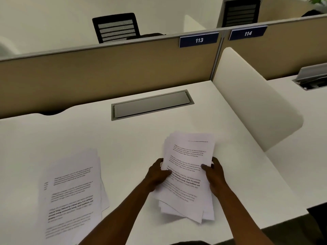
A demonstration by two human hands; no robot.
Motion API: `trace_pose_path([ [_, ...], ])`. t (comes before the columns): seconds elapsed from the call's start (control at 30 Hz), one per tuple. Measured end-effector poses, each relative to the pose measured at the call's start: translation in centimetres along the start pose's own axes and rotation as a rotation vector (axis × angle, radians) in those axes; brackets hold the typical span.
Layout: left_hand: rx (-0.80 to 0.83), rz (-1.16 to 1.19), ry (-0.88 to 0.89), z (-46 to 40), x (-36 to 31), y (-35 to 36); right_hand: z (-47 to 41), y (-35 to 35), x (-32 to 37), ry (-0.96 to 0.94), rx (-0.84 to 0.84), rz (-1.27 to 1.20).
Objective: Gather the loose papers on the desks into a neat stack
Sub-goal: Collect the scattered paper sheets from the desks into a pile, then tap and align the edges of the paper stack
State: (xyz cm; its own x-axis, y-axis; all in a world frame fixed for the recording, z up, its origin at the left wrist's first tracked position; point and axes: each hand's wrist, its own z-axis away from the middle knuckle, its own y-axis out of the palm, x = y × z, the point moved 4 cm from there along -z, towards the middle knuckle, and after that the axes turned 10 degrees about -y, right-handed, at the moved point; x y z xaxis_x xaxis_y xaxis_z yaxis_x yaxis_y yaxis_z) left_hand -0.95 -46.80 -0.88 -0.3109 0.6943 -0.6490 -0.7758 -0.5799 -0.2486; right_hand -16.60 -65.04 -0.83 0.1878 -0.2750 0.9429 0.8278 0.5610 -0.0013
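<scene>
Both hands hold one bundle of printed papers [187, 175] between them, toward the right side of the white surface [134, 138]. The left hand [156, 174] pinches the bundle's left edge, thumb lying on the top sheet and fingers hidden underneath. The right hand [215, 174] pinches the right edge the same way, thumb on top, fingers out of sight behind the paper. The bundle is uneven: sheet corners fan out at its near end and along its far left edge, and whether its near end touches the surface cannot be told.

A second pile of papers [72, 193] lies flat near the front left of the surface, well apart from the held bundle. It is blurred, its print unreadable, and its near edge is cut off by the frame.

A closed grey cable hatch [150, 105] sits at the back middle of the surface. Behind it stands a tan partition [106, 71] carrying blue number plates reading 113 [199, 40] and 114 [247, 33]. A white side divider [247, 96] borders the surface's right edge.
</scene>
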Motion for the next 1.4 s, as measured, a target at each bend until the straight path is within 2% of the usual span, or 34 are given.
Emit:
trace_pose_path([
  [0.13,0.096,0.087,-0.022,0.8,0.8,-0.5,0.2,1.7,-0.4,0.046,0.086,-0.023],
  [0.3,0.049,0.221,-0.018,1.2,2.2,-2.2,0.9,3.5,-0.6,0.019,0.166,-0.007],
  [0.43,0.08,0.385,0.039,2.3,3.2,-4.0,1.9,5.5,-0.1,-0.1,0.311,0.234],
  [0.6,0.095,0.48,0.04,3.9,5.0,-6.2,1.7,7.6,0.0,-0.048,0.353,0.171],
  [0.73,-0.041,0.555,0.052,4.9,5.6,-7.5,2.7,9.8,0.1,-0.046,0.414,0.151],
  [0.83,-0.221,0.56,0.052,5.8,6.3,-8.6,3.7,11.9,-0.1,-0.127,0.558,0.3],
  [0.93,-0.225,0.544,0.055,7.0,7.5,-9.5,4.1,13.3,-0.6,-0.184,0.592,0.41],
  [1.03,-0.209,0.554,0.048,8.1,8.9,-10.5,4.4,14.5,-0.7,-0.161,0.575,0.297],
  [1.17,-0.318,0.635,0.114,9.7,9.2,-12.2,5.7,16.4,0.8,-0.207,0.6,0.205],
  [1.4,-0.498,0.671,0.373,12.9,5.9,-16.9,6.9,19.7,5.9,-0.359,0.558,0.009],
])
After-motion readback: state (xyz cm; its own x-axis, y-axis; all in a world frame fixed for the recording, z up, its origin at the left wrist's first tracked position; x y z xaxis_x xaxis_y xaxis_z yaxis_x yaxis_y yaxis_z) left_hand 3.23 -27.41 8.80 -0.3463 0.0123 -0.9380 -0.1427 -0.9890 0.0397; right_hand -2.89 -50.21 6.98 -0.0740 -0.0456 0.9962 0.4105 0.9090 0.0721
